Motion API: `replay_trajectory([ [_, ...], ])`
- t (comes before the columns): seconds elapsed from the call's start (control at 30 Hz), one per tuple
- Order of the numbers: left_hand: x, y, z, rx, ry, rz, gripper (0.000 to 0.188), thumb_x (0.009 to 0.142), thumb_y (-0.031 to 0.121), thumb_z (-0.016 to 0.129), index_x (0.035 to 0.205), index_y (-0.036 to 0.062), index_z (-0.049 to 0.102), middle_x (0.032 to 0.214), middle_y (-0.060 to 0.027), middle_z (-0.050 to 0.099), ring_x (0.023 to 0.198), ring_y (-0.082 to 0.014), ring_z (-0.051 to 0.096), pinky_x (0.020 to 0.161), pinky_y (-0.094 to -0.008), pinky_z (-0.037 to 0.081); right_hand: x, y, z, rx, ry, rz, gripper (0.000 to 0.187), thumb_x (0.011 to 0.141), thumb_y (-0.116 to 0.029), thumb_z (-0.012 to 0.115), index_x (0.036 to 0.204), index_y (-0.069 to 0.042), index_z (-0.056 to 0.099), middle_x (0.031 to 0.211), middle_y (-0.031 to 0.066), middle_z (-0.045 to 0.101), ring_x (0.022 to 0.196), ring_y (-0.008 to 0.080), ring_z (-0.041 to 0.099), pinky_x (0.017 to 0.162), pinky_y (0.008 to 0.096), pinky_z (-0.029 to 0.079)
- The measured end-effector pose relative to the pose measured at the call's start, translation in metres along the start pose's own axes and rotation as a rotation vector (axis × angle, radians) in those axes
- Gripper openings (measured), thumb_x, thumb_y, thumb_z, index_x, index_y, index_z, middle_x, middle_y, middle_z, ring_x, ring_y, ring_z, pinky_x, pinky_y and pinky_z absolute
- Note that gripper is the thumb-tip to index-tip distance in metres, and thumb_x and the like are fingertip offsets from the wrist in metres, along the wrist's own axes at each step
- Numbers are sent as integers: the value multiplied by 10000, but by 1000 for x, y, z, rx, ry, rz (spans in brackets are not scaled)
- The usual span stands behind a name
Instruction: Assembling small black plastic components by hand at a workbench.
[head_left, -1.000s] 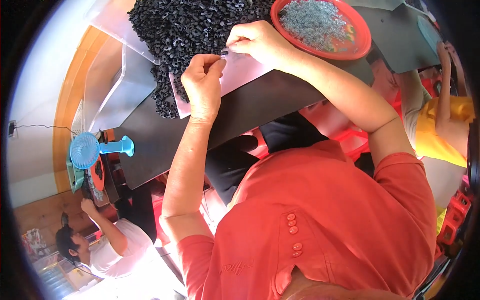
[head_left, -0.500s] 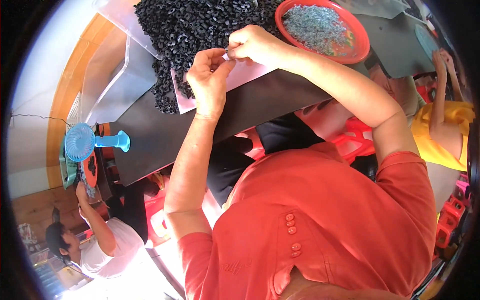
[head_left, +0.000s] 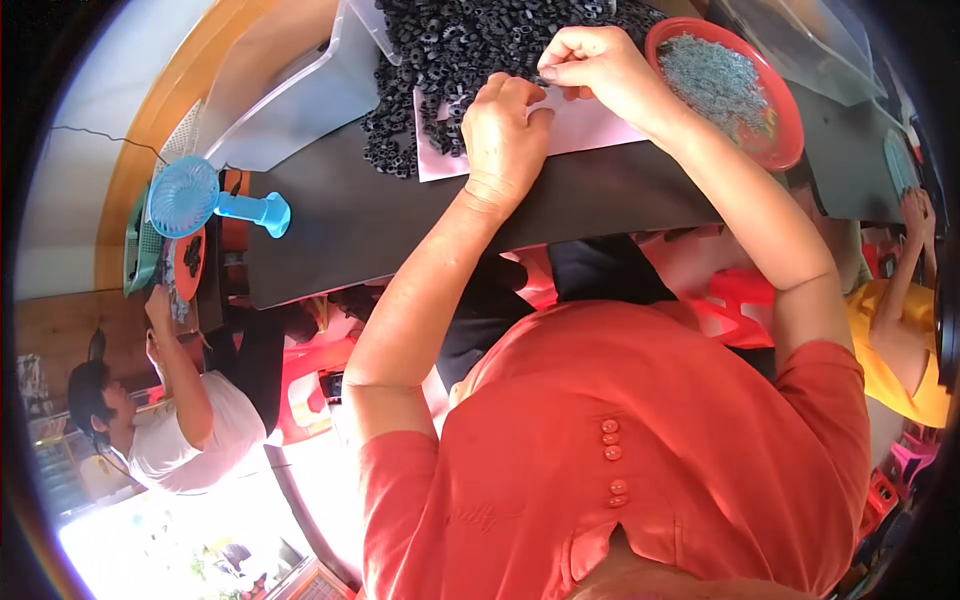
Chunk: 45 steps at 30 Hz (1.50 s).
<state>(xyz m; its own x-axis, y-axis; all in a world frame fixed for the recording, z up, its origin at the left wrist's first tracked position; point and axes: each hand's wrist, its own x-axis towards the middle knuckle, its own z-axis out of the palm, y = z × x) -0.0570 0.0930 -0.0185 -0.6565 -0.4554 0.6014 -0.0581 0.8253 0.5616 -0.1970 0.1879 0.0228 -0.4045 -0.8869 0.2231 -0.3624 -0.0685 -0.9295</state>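
A large heap of small black plastic parts [head_left: 450, 45] lies at the far side of the dark table, spilling onto a pale pink sheet [head_left: 592, 132]. My left hand [head_left: 503, 135] is over the left part of the sheet, its fingers curled inward and its thumb close to them; what they hold, if anything, is hidden. Just right of it, my right hand [head_left: 605, 75] pinches thumb and forefinger together above the sheet. Anything in that pinch is too small to make out. The fingertips of both hands are close together, with a small gap between them.
A red plate [head_left: 790, 135] of small silvery pieces [head_left: 710, 75] stands right of the heap. Clear plastic bins [head_left: 290, 110] flank the heap. A blue fan [head_left: 185, 195] is at the table's left edge. Co-workers sit left, in a white shirt [head_left: 195, 430], and right, in yellow [head_left: 900, 350].
The whole view has shifted, with the table now further right and higher. My hands have drawn slightly apart, the left one turning more palm-down.
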Motion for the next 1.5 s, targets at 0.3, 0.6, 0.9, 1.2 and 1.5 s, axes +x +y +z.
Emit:
replay_trajectory([
  [0.3, -22, -8, -73, 281, 68, 136, 131, 674, 36, 701, 785, 68, 638, 851, -78, 603, 873, -311, 546, 749, -410, 475, 4, -9, 36, 12, -74, -53, 55, 844, -73, 661, 807, -38, 641, 722, -28, 598, 660, 49, 533, 590, 214, 427],
  [0.6, -9, -106, -126, 370, 182, -242, 181, 737, 44, 670, 913, 73, 704, 847, -88, 634, 900, -298, 578, 804, -402, 479, 3, 6, 54, -95, -63, -104, 61, 836, -26, 661, 799, -3, 618, 772, -2, 625, 751, 64, 569, 705, 234, 469],
  [0.9, 8, -121, -125, 604, -166, -132, 190, 800, 139, 661, 987, 111, 688, 982, -73, 637, 1002, -307, 564, 855, -419, 491, -2, 7, 46, -48, -29, -126, 66, 841, -39, 667, 815, 3, 623, 779, -6, 627, 762, 51, 568, 706, 218, 464],
  [1.2, 14, -127, -128, 517, -202, -168, 174, 788, 152, 677, 944, 75, 669, 983, -73, 655, 994, -286, 579, 852, -403, 479, -2, 5, 42, -63, 4, -156, 66, 841, -41, 669, 809, -5, 626, 764, -13, 621, 730, 48, 559, 675, 215, 457],
  [1.5, 16, -124, -130, 448, -207, -280, 160, 787, 170, 677, 892, 50, 662, 897, -105, 658, 932, -308, 598, 810, -408, 471, -3, 6, 42, -49, 18, -161, 69, 840, -53, 673, 800, -17, 628, 744, -24, 609, 695, 43, 535, 635, 215, 437],
])
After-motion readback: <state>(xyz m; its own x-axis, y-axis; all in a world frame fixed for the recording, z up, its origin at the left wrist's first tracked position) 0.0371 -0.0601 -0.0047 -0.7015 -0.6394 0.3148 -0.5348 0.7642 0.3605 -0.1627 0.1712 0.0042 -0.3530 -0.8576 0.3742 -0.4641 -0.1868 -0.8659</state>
